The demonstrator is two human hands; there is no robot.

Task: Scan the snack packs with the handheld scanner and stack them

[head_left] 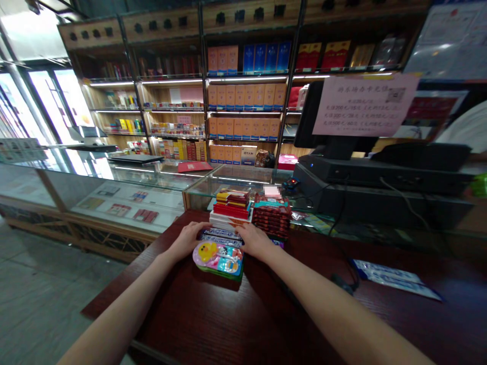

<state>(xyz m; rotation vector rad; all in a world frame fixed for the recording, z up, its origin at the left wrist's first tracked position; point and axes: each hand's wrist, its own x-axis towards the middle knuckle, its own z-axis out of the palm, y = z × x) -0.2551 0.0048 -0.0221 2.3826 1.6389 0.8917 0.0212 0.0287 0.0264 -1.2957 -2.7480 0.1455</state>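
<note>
My left hand (189, 239) is curled at the left end of some blue-and-silver snack packets (221, 237) on the dark wooden counter. Gripping their right end is my right hand (256, 240), its fingertips over the wrappers. Just nearer to me lies a small stack of colourful packs with a yellow duck picture (216, 258). Behind the packets rises a pile of red and yellow packs (231, 204) on white boxes (228, 220). A stack of brown-and-teal packs (271, 215) stands beside it, behind my right hand. Parts of the packets are hidden by my fingers.
A long blue-and-white packet (395, 279) lies on the counter at right. A monitor with a pink paper sign (365, 106) stands at the back right, cables trailing below. Glass display cases (125, 195) run left, with stocked shelves (247, 96) behind. Someone's white sleeve (466, 129) shows at far right.
</note>
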